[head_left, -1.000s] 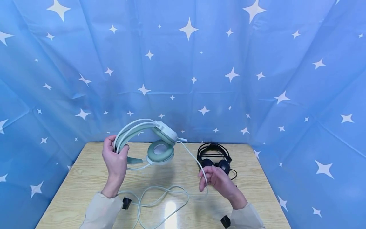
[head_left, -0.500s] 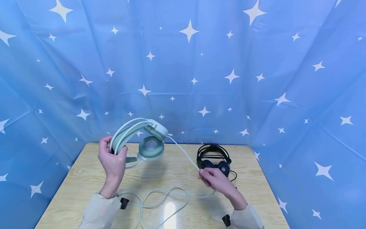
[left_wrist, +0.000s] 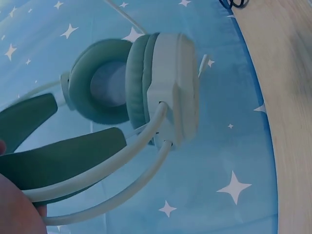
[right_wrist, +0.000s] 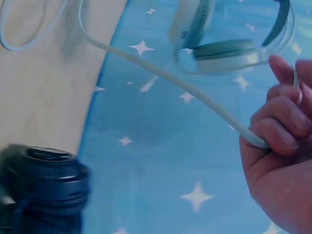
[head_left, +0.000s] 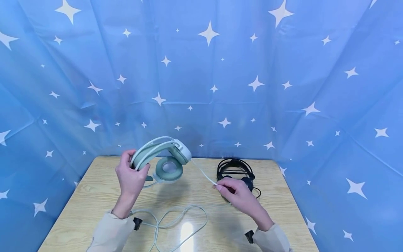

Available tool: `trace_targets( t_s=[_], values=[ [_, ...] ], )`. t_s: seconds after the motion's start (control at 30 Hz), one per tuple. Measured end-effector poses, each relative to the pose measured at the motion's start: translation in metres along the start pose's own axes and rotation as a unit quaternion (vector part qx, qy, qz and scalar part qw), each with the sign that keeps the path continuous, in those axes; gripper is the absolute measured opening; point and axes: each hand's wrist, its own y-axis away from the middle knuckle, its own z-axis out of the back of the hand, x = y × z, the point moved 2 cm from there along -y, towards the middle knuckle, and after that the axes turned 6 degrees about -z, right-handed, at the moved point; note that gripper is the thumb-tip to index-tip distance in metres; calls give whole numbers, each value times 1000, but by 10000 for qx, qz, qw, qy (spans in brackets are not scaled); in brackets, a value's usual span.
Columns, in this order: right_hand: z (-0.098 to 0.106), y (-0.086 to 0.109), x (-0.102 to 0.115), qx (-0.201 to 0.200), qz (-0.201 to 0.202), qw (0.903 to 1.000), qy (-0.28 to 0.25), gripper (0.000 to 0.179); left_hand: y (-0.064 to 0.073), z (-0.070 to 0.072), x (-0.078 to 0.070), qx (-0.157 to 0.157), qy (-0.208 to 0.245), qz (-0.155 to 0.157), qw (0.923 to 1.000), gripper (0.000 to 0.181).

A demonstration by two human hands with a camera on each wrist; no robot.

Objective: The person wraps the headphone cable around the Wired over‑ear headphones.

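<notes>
Your left hand (head_left: pixel 130 178) grips the green headset (head_left: pixel 181 151) left of the black headphones (head_left: pixel 248 182); on their near side, your right hand (head_left: pixel 237 194) clasps the headset's cord (right_wrist: pixel 195 92).

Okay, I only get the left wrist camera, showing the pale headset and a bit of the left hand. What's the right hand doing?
Observer: The right hand holds the pale cable in its curled fingers.
Operator: What's that dark bit at my top edge?
Observer: Most likely part of the black headphones, which the head view shows on the table.
Operator: Any cable lying down?
Observer: Yes, pale loops on the table's near side.
</notes>
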Motion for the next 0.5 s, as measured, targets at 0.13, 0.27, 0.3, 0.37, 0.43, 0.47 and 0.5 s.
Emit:
trace_targets(
  t_s=[0.13,0.27,0.3,0.37,0.43,0.47,0.5],
  values=[
    [-1,-7,23,257,1098,9919,586,16,3,-5,0,547,-127,-471,9973,44],
    [3,-15,41,410,1595,9802,1101,14,4,-8,1,1130,-97,-912,9893,43],
    [4,-17,44,421,1628,9786,1186,14,3,-8,2,1281,-39,-1012,9866,43],
    [8,-22,49,459,1634,9776,1242,14,3,-9,2,1565,51,-1225,9800,42],
    [12,-27,51,462,1629,9778,1233,14,2,-9,2,1837,158,-1389,9730,41],
    [13,-29,51,454,1638,9777,1237,14,2,-9,2,1967,222,-1458,9693,41],
    [14,-31,50,449,1660,9776,1217,13,2,-9,1,2090,275,-1510,9658,42]
  ],
)
